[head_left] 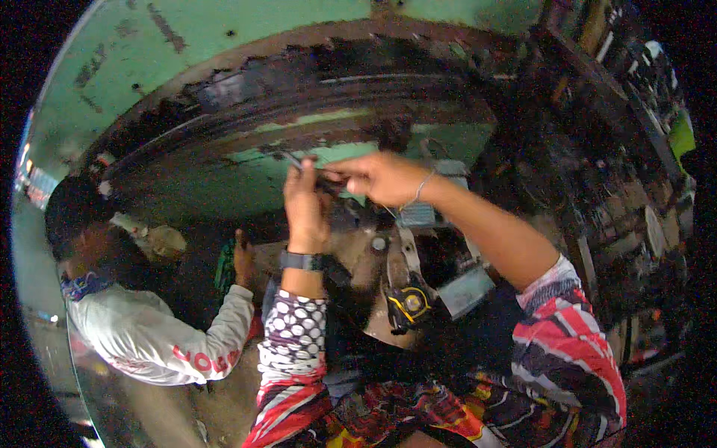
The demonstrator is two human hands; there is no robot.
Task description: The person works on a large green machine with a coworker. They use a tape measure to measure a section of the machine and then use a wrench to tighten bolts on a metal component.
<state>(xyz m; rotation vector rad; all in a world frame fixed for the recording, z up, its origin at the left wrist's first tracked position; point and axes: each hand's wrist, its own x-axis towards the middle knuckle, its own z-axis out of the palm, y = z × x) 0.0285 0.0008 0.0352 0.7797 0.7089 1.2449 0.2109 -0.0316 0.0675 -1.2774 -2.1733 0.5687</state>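
Observation:
In front of the green panel, my two hands are raised close together. My left hand, with a dark watch band on the wrist, is closed around a thin, dark rod-like thing that sticks out past the fingertips. My right hand reaches in from the right, its index finger stretched toward the left hand's fingers and the others curled. A small dark thing shows between the hands, too blurred to name. Whether the right fingers pinch part of it is hidden.
Below my hands lies a black-and-yellow tape measure beside a pale flat box. Close on my left, another person in a light sleeve has a hand by a green thing. Dark clutter fills the right.

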